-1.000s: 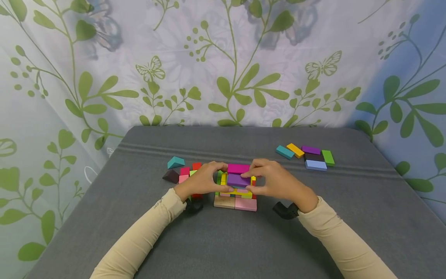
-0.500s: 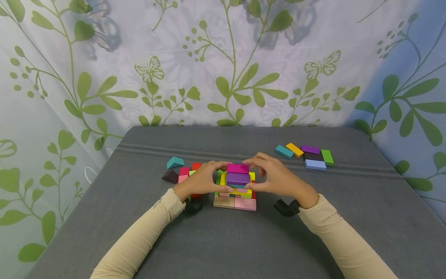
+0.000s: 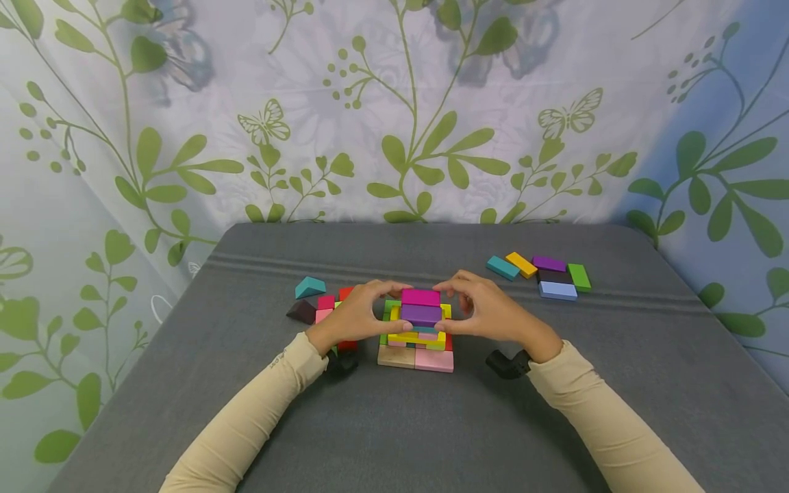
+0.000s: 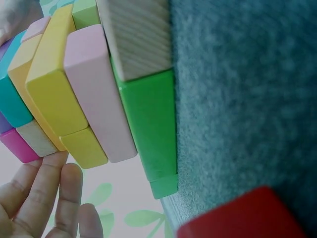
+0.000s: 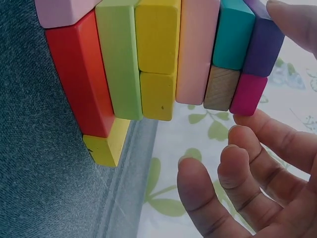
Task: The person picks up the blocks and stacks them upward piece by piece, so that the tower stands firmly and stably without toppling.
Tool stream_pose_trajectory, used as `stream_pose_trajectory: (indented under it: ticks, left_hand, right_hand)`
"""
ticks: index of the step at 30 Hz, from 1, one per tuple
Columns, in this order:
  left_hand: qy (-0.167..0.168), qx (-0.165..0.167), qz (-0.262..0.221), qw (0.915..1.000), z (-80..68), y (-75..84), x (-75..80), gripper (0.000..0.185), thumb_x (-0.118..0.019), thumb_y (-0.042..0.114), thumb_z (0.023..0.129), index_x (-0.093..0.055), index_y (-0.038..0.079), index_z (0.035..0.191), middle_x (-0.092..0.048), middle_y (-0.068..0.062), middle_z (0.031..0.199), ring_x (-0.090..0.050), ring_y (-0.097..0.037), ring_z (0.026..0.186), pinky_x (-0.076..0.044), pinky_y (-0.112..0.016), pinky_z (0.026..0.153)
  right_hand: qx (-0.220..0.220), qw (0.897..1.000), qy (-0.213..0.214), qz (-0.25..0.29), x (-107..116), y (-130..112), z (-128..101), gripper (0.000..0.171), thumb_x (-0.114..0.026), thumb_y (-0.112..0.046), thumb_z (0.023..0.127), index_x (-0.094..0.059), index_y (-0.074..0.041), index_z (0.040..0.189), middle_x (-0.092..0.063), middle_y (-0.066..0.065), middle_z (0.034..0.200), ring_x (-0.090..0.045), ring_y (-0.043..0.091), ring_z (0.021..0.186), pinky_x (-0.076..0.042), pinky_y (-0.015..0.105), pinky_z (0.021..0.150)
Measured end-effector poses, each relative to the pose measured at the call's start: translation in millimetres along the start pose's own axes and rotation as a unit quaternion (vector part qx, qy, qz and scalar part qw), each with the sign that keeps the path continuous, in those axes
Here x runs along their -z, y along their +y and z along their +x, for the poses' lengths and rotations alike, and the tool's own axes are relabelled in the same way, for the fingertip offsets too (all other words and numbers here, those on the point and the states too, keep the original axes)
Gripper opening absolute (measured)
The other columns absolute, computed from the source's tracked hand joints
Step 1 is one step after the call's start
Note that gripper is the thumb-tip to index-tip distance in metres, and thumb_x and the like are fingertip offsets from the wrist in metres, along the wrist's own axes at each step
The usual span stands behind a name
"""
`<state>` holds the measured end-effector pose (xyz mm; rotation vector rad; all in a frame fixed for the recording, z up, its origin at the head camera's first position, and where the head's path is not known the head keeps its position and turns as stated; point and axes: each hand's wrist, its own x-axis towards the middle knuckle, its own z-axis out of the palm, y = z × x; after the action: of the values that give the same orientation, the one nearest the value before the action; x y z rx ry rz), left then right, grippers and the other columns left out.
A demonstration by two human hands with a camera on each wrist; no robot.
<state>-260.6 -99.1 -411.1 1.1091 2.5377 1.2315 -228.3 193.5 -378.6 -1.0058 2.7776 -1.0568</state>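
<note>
A stepped stack of coloured wooden blocks stands mid-table in the head view, with a purple block (image 3: 421, 315) and a magenta block (image 3: 421, 297) side by side on top. My left hand (image 3: 364, 311) holds the left ends of this top pair, thumb near the purple block's front corner, fingers behind. At the right ends, my right hand (image 3: 493, 311) pinches the pair front to back: in the right wrist view its thumb meets the purple block (image 5: 265, 42) and a fingertip meets the magenta block (image 5: 249, 94). Teal, wooden, pink and yellow blocks (image 4: 54, 79) form the layers below.
Left of the stack, partly behind my left hand, lie red and pink blocks, a teal triangular block (image 3: 310, 287) and a dark brown one (image 3: 302, 312). Back right lies a group with teal, orange (image 3: 521, 264), purple, black, green and light blue (image 3: 558, 291) blocks.
My right index finger has lifted off the purple block's top and moved to the far side by the magenta block. My left fingers have shifted slightly along the stack's left end.
</note>
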Motion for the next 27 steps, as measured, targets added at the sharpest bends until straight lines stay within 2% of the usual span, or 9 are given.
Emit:
stream_pose_trajectory:
  ticks: [9,12,15,18,21,24,27]
  left_hand:
    - [-0.002,0.002,0.000,1.0000,-0.2,0.3,0.8,0.063,-0.083,0.032,0.093,-0.065,0.006,0.147,-0.070,-0.010,0.135,-0.061,-0.029,0.127,-0.048,-0.055,0.112]
    - [-0.003,0.003,0.001,1.0000,-0.3,0.0,0.9,0.063,-0.083,0.032,0.093,-0.065,0.006,0.147,-0.070,-0.010,0.136,-0.061,-0.029,0.127,-0.048,-0.054,0.112]
    - [-0.004,0.005,0.004,1.0000,0.1,0.2,0.8,0.066,-0.083,0.034,0.093,-0.063,0.006,0.149,-0.070,-0.010,0.136,-0.061,-0.029,0.126,-0.048,-0.053,0.111]
    - [-0.007,0.004,0.006,0.9999,0.1,0.7,0.5,0.070,-0.083,0.035,0.092,-0.061,0.006,0.151,-0.069,-0.009,0.136,-0.061,-0.028,0.126,-0.048,-0.053,0.110]
    - [-0.010,0.002,0.005,0.9999,-0.2,0.5,-0.2,0.071,-0.084,0.034,0.092,-0.059,0.006,0.152,-0.068,-0.009,0.136,-0.061,-0.028,0.125,-0.049,-0.052,0.109]
    - [-0.010,0.003,0.004,0.9999,-0.3,-0.1,-0.8,0.070,-0.085,0.034,0.091,-0.060,0.006,0.151,-0.069,-0.008,0.135,-0.061,-0.027,0.125,-0.049,-0.052,0.109]
    - [-0.010,0.005,0.001,0.9999,-0.2,0.8,-0.8,0.070,-0.085,0.034,0.091,-0.061,0.006,0.150,-0.069,-0.008,0.135,-0.061,-0.028,0.125,-0.049,-0.052,0.109]
  right_hand:
    - [-0.003,1.000,-0.003,0.002,-0.3,1.0,0.4,0.057,-0.089,-0.026,0.090,-0.069,0.002,0.135,-0.062,0.014,0.110,-0.055,0.019,0.077,-0.050,0.033,0.069]
    - [-0.004,1.000,-0.007,0.021,3.1,5.8,-0.2,0.059,-0.089,-0.027,0.091,-0.068,0.002,0.138,-0.063,0.015,0.114,-0.058,0.020,0.081,-0.055,0.037,0.075]
    - [-0.014,0.998,0.006,0.055,10.0,17.5,-2.0,0.054,-0.086,-0.021,0.095,-0.067,0.002,0.141,-0.065,0.019,0.121,-0.062,0.022,0.090,-0.058,0.042,0.084]
    - [-0.036,0.996,0.047,0.066,17.2,34.4,-4.6,0.043,-0.080,-0.013,0.100,-0.068,0.004,0.138,-0.066,0.023,0.126,-0.062,0.026,0.098,-0.057,0.041,0.089]
    - [-0.079,0.991,0.106,0.035,22.0,53.7,-8.3,0.034,-0.077,-0.009,0.102,-0.072,0.005,0.132,-0.067,0.025,0.124,-0.064,0.031,0.101,-0.056,0.038,0.086]
    - [-0.136,0.978,0.155,-0.009,25.7,71.2,-13.7,0.029,-0.075,-0.008,0.102,-0.074,0.006,0.127,-0.068,0.026,0.121,-0.066,0.038,0.099,-0.055,0.042,0.081]
    - [-0.179,0.967,0.179,-0.034,28.5,85.8,-18.7,0.028,-0.073,-0.006,0.102,-0.073,0.009,0.125,-0.066,0.028,0.117,-0.068,0.045,0.100,-0.055,0.051,0.082]
